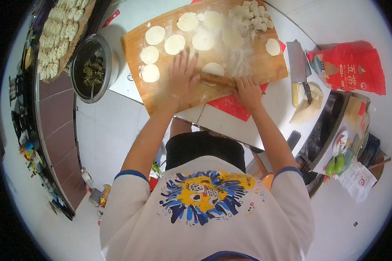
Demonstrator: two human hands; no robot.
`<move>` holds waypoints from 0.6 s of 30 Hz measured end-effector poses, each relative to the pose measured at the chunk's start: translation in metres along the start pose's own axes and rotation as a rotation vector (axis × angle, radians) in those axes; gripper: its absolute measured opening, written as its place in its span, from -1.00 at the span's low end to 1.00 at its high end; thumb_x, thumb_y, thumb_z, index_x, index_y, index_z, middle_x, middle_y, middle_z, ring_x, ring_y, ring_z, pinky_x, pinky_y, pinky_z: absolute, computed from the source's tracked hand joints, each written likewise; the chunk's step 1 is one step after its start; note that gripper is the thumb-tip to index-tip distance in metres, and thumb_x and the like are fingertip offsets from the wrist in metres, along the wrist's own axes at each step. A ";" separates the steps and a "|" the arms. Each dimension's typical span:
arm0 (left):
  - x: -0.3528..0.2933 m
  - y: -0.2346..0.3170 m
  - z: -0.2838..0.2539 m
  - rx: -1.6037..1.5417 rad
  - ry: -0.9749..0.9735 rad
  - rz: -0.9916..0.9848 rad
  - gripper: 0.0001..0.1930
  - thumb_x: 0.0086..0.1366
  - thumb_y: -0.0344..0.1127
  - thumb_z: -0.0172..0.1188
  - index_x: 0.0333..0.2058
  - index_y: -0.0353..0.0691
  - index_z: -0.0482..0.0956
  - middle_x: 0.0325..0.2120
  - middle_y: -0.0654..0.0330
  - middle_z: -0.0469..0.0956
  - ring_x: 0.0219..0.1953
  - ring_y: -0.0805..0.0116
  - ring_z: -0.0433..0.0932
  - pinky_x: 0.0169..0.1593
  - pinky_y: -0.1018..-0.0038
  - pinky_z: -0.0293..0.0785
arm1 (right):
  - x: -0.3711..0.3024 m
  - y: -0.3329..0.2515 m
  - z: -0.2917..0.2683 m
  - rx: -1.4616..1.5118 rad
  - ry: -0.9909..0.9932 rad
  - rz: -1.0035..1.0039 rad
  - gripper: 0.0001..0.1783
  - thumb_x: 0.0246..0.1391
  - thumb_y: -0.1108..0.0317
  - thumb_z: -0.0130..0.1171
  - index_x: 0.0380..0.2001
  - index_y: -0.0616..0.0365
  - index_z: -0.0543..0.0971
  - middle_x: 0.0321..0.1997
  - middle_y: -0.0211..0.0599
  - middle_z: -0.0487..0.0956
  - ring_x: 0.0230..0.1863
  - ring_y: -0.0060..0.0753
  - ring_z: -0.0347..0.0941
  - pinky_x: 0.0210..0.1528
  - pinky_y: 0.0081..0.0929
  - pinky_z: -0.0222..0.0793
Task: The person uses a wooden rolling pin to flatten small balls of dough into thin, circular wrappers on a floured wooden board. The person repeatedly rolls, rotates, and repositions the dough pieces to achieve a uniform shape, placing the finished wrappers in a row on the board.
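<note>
A wooden rolling pin (220,79) lies across a round dough wrapper (213,68) on the floured wooden board (265,71). My right hand (248,92) is closed over the pin's right end. At its left end is my left hand (183,74), fingers stretched out and apart, slightly blurred, the thumb side against the pin; whether the palm presses on it I cannot tell. Several flat dough rounds (174,44) are spread over the board's left and middle. Small cut dough pieces (257,16) are heaped at the far right corner, with one separate round (273,47) nearer.
To the left, a dark bowl of chopped filling (93,71) holds a spoon; beyond it is a tray of shaped dumplings (59,39). A cleaver (297,61), another handled tool, a red bag (348,67) and a phone (293,140) lie right of the board.
</note>
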State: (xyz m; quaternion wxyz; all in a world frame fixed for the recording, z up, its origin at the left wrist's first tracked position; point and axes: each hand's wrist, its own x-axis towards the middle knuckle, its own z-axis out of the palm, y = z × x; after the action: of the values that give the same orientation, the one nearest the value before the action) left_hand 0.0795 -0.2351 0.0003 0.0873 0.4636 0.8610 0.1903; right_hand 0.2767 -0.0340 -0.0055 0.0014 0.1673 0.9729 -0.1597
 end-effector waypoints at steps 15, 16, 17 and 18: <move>0.078 0.110 0.069 -0.061 -0.118 0.360 -0.27 0.33 0.03 -0.02 0.32 -0.32 0.08 0.36 -0.18 -0.05 0.39 -0.12 -0.03 0.41 0.03 -0.17 | -0.050 0.015 -0.038 0.538 0.487 0.674 -0.73 0.15 0.30 0.20 -0.15 0.21 0.46 -0.30 -0.11 0.52 -0.29 -0.13 0.48 -0.22 -0.30 0.39; 0.103 0.118 0.071 -0.024 -0.082 0.369 -0.31 0.33 0.02 -0.02 0.31 -0.29 0.13 0.34 -0.16 0.01 0.37 -0.10 0.01 0.40 0.05 -0.11 | -0.054 0.015 -0.041 0.566 0.501 0.688 -0.73 0.15 0.31 0.20 -0.16 0.21 0.47 -0.30 -0.12 0.52 -0.31 -0.16 0.47 -0.23 -0.33 0.38; 0.131 0.123 0.075 0.012 -0.043 0.381 -0.34 0.33 0.01 -0.03 0.29 -0.26 0.17 0.33 -0.14 0.07 0.36 -0.07 0.05 0.39 0.07 -0.06 | -0.057 0.015 -0.044 0.572 0.511 0.695 -0.74 0.15 0.32 0.20 -0.16 0.22 0.47 -0.32 -0.15 0.51 -0.34 -0.21 0.45 -0.25 -0.35 0.37; 0.160 0.121 0.083 0.011 -0.009 0.349 -0.36 0.33 -0.02 -0.01 0.29 -0.24 0.18 0.32 -0.12 0.10 0.33 -0.06 0.11 0.37 0.11 0.00 | -0.060 0.016 -0.047 0.575 0.520 0.703 -0.74 0.15 0.32 0.20 -0.17 0.23 0.47 -0.34 -0.17 0.50 -0.36 -0.26 0.43 -0.26 -0.37 0.37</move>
State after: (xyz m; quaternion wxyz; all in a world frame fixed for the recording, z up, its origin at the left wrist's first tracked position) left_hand 0.1100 -0.0211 -0.0215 0.0544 0.6072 0.7682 0.1957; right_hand 0.3407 -0.0246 0.0379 -0.2326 0.5116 0.7430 -0.3634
